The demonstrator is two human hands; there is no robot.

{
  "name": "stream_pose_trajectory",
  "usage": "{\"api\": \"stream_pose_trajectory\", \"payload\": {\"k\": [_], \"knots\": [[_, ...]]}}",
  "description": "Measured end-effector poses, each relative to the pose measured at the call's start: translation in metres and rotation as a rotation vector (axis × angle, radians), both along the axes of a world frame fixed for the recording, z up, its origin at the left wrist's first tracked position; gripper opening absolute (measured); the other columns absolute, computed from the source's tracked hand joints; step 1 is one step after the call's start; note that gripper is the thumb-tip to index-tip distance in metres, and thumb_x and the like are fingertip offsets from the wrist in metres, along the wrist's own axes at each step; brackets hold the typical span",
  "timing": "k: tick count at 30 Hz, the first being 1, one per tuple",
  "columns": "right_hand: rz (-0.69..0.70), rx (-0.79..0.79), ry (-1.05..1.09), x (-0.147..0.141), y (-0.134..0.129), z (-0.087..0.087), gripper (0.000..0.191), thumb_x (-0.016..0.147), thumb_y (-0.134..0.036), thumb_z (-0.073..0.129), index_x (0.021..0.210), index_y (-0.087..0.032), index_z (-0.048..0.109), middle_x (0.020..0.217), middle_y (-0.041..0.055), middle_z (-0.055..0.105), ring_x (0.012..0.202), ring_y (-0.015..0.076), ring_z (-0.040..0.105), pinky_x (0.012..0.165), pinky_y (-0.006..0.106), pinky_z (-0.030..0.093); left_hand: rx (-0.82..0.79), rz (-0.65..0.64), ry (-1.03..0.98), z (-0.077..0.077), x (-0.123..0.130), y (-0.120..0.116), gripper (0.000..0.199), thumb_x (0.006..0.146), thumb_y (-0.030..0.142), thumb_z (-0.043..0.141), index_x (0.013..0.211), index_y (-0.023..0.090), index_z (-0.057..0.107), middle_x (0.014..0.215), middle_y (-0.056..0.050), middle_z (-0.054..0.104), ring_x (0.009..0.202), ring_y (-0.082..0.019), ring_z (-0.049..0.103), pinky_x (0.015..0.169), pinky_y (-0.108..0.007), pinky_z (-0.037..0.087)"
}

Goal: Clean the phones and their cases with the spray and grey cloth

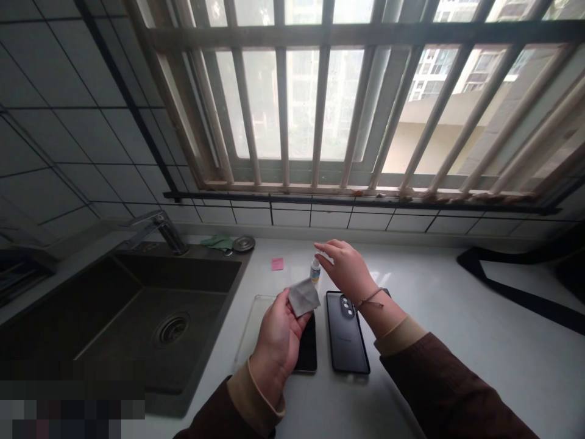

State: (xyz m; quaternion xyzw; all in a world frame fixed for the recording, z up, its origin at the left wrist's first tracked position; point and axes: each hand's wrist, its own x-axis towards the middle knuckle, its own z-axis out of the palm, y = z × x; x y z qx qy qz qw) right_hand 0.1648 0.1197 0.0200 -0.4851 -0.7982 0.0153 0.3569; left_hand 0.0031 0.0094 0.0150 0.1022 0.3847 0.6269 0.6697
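Note:
My left hand (280, 335) is palm up with a grey cleaning cloth (304, 297) held in its fingers. Beneath that hand lies a dark smartphone (308, 347), partly hidden by it. My right hand (343, 263) reaches to the top of a small white spray bottle (315, 270) with a coloured label. Thumb and forefinger are apart there; whether they touch the cap I cannot tell. A black phone case (347, 341) with a camera cutout lies below my right wrist. A clear flat rectangular piece (249, 329) lies left of my left hand.
A dark sink (214, 341) with a faucet (170, 231) takes up the left side. On its back ledge are a green cloth (218, 242) and a drain strainer (244, 244). A pink paper square (277, 264) lies on the white counter (457, 341). A black strap (516, 292) is at right.

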Motion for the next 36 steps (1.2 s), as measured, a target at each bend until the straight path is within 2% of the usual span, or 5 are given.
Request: {"api": "stream_pose_trajectory", "payload": {"k": [11,19,26,32,36], "knots": [[0.006,-0.013,-0.013,-0.006,-0.004,-0.025,0.029,0.105,-0.029,0.061,0.131,-0.022,0.073,0.105,0.0082,0.079,0.093,0.0225,0.072,0.085,0.032,0.054,0.013,-0.011,-0.017,-0.003,0.0,0.0,0.027,0.105,0.023,0.052,0.114,0.01,0.073,0.123,-0.018,0.078,0.103,-0.023,0.077,0.088,-0.034,0.064],[-0.01,0.032,0.023,-0.011,-0.004,-0.043,0.03,0.108,-0.034,0.056,0.128,-0.018,0.072,0.101,0.011,0.077,0.097,0.0247,0.071,0.092,0.034,0.053,-0.005,-0.014,-0.008,-0.002,0.001,-0.002,0.028,0.105,0.023,0.053,0.118,0.01,0.074,0.123,-0.018,0.078,0.105,-0.023,0.077,0.086,-0.033,0.064],[-0.023,-0.013,0.014,-0.009,-0.002,-0.041,0.033,0.105,-0.029,0.057,0.135,-0.019,0.066,0.106,0.0105,0.076,0.092,0.0234,0.071,0.087,0.033,0.054,0.021,-0.031,-0.02,-0.004,0.001,-0.001,0.028,0.104,0.024,0.055,0.119,0.011,0.074,0.122,-0.017,0.079,0.104,-0.023,0.078,0.088,-0.033,0.063],[-0.033,-0.07,-0.028,-0.01,-0.005,-0.03,0.051,0.105,-0.03,0.057,0.155,-0.025,0.05,0.111,0.0093,0.075,0.089,0.0239,0.07,0.079,0.032,0.054,0.041,-0.032,0.004,-0.006,0.001,-0.001,0.025,0.102,0.023,0.059,0.118,0.012,0.075,0.124,-0.017,0.078,0.106,-0.024,0.078,0.088,-0.034,0.063],[-0.019,0.035,-0.018,-0.007,-0.015,-0.013,0.048,0.108,-0.035,0.052,0.153,-0.019,0.051,0.123,0.0146,0.07,0.109,0.031,0.066,0.096,0.043,0.054,0.069,-0.042,0.038,-0.008,0.0,-0.001,0.023,0.103,0.024,0.059,0.114,0.011,0.075,0.127,-0.019,0.077,0.111,-0.025,0.076,0.091,-0.035,0.063]]}}
